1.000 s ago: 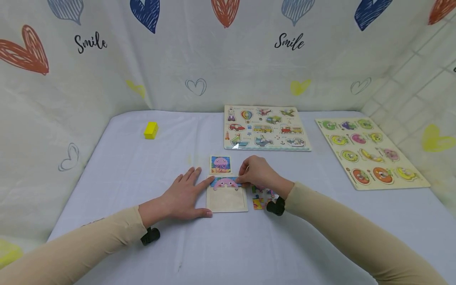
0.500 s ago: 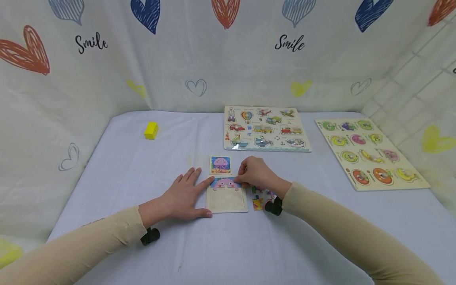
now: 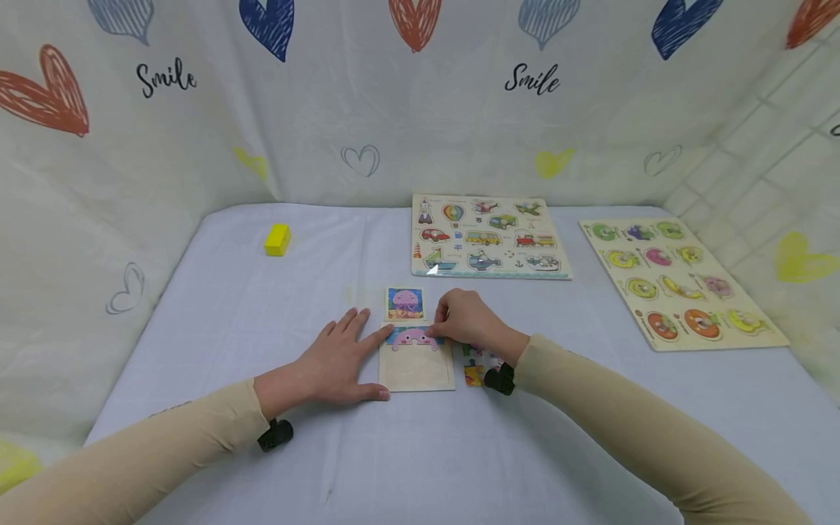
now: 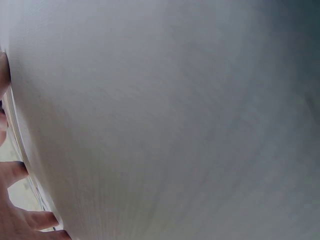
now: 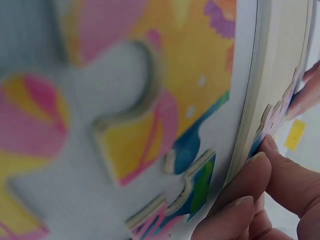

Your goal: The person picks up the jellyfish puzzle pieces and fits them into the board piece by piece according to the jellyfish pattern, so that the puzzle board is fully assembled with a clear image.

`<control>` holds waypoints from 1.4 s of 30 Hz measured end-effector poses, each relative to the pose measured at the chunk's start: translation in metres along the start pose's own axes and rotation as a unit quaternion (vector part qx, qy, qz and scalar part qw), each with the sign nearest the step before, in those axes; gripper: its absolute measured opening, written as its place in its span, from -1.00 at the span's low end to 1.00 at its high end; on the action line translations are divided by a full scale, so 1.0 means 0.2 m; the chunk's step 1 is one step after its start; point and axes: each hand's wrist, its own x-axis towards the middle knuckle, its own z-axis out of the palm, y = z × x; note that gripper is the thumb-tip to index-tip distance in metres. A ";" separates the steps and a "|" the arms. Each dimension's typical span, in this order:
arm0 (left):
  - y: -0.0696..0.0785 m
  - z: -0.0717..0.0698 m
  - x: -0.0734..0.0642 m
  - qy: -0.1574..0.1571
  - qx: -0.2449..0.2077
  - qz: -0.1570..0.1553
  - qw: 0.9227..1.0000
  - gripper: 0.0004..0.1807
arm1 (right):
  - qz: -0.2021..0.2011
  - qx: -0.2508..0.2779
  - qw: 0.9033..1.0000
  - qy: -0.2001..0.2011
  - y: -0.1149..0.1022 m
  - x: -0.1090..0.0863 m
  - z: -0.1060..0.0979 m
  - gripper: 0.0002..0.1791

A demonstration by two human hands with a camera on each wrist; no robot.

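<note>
A shallow wooden puzzle tray (image 3: 417, 373) lies on the white cloth, its top row filled by pink-and-blue jigsaw pieces (image 3: 408, 337) showing a jellyfish's face. My left hand (image 3: 331, 364) is spread flat beside it, index fingertip at the upper left corner and thumb at the lower left. With curled fingers, my right hand (image 3: 474, 319) pinches a jigsaw piece (image 5: 258, 140) at the row's right end; its fingertips partly cover that piece. Several loose jigsaw pieces (image 3: 474, 375) lie right of the tray, half hidden under the right wrist. Above the tray is a small jellyfish picture card (image 3: 405, 302).
A vehicle puzzle board (image 3: 488, 237) lies at the back of the table, and a fruit puzzle board (image 3: 682, 284) at the right. A yellow block (image 3: 278, 240) sits at the back left. Behind hangs a heart-printed curtain (image 3: 420, 109).
My right hand and wrist have shifted slightly left along the top row. The left hand and the tray hold their place.
</note>
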 end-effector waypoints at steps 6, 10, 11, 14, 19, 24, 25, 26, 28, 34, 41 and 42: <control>0.00 0.01 0.00 -0.005 -0.004 -0.006 1.000 0.10 | -0.001 0.017 1.000 -0.013 0.02 -0.01 0.00 -0.71; 0.00 0.01 0.00 -0.006 -0.007 -0.008 1.000 0.10 | -0.014 0.040 0.999 -0.028 0.05 -0.02 -0.01 -0.75; 0.00 0.01 0.00 -0.005 -0.007 -0.008 1.000 0.10 | -0.020 0.044 0.998 -0.031 0.06 -0.02 -0.02 -0.77; 0.00 0.02 0.00 -0.005 -0.005 -0.009 1.000 0.10 | -0.041 0.051 0.997 -0.036 0.09 -0.03 -0.04 -0.83; 0.00 0.01 0.00 0.001 -0.001 -0.005 1.000 0.09 | -0.061 0.060 0.996 -0.019 0.17 -0.06 -0.07 -0.87; 0.00 0.01 -0.01 0.004 0.003 0.001 1.000 0.09 | -0.067 0.052 0.996 0.009 0.27 -0.11 -0.11 -0.88; 0.00 0.01 -0.01 0.004 0.003 0.001 1.000 0.09 | -0.067 0.048 0.996 0.015 0.28 -0.11 -0.11 -0.87; 0.00 0.01 -0.01 0.004 0.004 0.002 1.000 0.09 | -0.068 0.045 0.996 0.020 0.30 -0.12 -0.12 -0.87; 0.00 0.01 -0.01 0.005 0.004 0.002 1.000 0.09 | -0.069 0.040 0.996 0.028 0.33 -0.14 -0.13 -0.86; 0.00 0.01 -0.01 0.007 0.001 0.003 1.000 0.09 | -0.059 0.030 0.998 0.020 0.36 -0.17 -0.14 -0.79; 0.00 0.00 -0.01 0.008 0.004 0.004 1.000 0.09 | -0.073 0.004 0.997 0.014 0.36 -0.19 -0.11 -0.76; 0.00 0.00 -0.01 0.008 0.004 0.004 1.000 0.09 | -0.079 -0.002 0.997 0.013 0.36 -0.19 -0.11 -0.77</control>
